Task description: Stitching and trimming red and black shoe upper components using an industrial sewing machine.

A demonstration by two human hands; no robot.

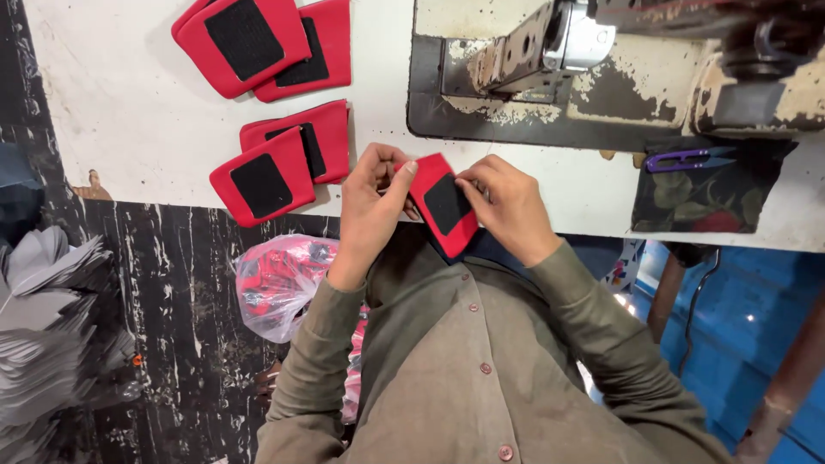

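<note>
Pinching one red pad, seemingly tightly: left hand, right hand.

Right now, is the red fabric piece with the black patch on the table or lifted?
Lifted: red fabric piece held between left hand and right hand.

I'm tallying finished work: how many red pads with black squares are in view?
5: two overlapping at the table's top left, two overlapping lower down, one held in both hands. More may lie hidden underneath.
</note>
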